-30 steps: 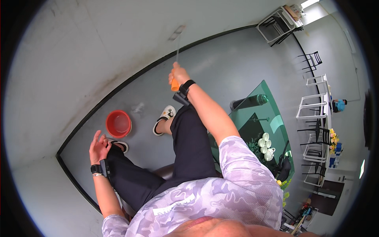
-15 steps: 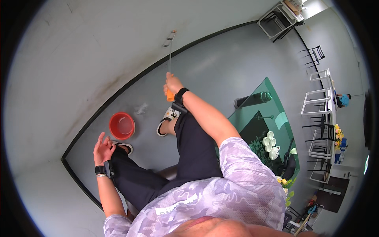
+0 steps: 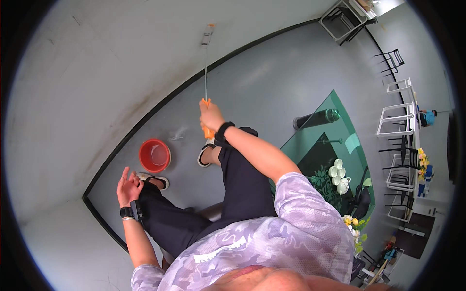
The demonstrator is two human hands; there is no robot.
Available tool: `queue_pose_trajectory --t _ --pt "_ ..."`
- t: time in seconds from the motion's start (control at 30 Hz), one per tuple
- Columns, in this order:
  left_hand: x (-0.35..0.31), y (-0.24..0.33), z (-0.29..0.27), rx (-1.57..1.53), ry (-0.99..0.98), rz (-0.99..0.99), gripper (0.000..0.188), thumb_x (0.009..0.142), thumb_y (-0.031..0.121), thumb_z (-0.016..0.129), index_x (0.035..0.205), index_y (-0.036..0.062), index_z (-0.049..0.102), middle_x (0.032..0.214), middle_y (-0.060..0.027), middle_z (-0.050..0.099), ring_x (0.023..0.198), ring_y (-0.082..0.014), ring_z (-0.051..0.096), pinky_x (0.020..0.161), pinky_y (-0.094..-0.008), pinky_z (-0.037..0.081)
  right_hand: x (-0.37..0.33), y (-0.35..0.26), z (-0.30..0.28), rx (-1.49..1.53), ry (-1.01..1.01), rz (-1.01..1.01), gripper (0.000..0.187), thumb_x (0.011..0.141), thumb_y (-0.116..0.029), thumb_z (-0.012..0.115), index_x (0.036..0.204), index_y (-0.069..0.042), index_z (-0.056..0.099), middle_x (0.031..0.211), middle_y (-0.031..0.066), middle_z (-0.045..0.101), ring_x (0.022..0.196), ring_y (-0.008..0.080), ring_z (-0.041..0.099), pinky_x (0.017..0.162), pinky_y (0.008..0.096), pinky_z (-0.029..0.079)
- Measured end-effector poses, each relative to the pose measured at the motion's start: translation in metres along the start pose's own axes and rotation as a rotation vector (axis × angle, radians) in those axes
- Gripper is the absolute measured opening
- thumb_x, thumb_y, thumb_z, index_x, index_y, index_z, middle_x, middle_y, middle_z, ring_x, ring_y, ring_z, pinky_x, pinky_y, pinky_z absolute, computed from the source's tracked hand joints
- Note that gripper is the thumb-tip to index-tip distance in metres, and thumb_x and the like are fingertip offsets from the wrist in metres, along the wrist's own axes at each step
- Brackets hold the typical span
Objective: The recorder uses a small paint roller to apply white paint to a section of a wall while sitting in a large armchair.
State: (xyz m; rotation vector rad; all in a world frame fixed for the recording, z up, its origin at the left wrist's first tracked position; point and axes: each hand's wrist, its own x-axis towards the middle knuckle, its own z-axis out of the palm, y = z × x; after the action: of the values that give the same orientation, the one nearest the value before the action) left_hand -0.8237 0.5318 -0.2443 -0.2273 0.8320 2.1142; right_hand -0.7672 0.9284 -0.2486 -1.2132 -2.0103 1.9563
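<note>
My right hand (image 3: pixel 211 116) is closed round the orange handle of a paint roller (image 3: pixel 206 77), held out ahead of me. Its thin metal rod runs up to a pale head with dark bands and an orange end, which lies over the lower part of the white wall (image 3: pixel 145 53); whether it touches is hard to tell. My left hand (image 3: pixel 129 188) is open and empty, palm up with fingers apart, resting by my left knee. Just beyond it a red bucket (image 3: pixel 155 155) stands on the grey floor, with something pale inside.
To my right is a green glass table (image 3: pixel 335 131) with a white teapot (image 3: pixel 343 185), cups (image 3: pixel 337 169) and flowers (image 3: pixel 354 225). A wet-looking patch (image 3: pixel 178 133) marks the floor beside the bucket. White tables and black chairs (image 3: pixel 400 157) line the far right, where another person (image 3: pixel 428 118) is.
The roller's head has shifted farther up in the picture and now lines up with its rod. My right hand sits slightly lower. My left hand stays nearly the same, and the view has shifted slightly.
</note>
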Motion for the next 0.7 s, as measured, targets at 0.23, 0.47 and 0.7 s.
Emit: queue_pose_trajectory --t 0.23,0.47,0.7 --pt "0.006 -0.002 0.001 0.041 -0.032 -0.025 0.043 0.087 0.028 0.054 0.126 0.0137 0.044 0.107 -0.0078 0.055 0.093 -0.0169 0.055 0.083 -0.0360 0.046 0.084 -0.031 -0.089 -0.092 0.079 -0.023 0.020 0.076 -0.013 0.051 0.065 0.003 0.054 0.056 0.0145 0.057 0.045 0.0272 0.058 0.044 0.0391 0.047" --pt "-0.001 0.001 0.002 0.021 0.012 -0.022 0.043 0.087 0.029 0.054 0.126 0.0146 0.045 0.108 -0.0080 0.055 0.093 -0.0166 0.054 0.082 -0.0356 0.046 0.002 0.028 0.016 -0.146 -0.026 0.031 0.048 0.071 -0.012 0.052 0.116 0.005 0.051 0.083 0.0247 0.062 0.071 0.0336 0.065 0.065 0.0395 0.052" --pt "0.005 0.000 0.000 0.039 0.002 -0.029 0.043 0.087 0.029 0.054 0.127 0.0146 0.045 0.108 -0.0086 0.054 0.093 -0.0167 0.054 0.083 -0.0358 0.046 0.106 -0.016 -0.093 0.170 0.014 -0.008 0.014 0.073 -0.006 0.049 0.079 0.004 0.056 0.052 0.0124 0.053 0.042 0.0251 0.055 0.040 0.0370 0.044"
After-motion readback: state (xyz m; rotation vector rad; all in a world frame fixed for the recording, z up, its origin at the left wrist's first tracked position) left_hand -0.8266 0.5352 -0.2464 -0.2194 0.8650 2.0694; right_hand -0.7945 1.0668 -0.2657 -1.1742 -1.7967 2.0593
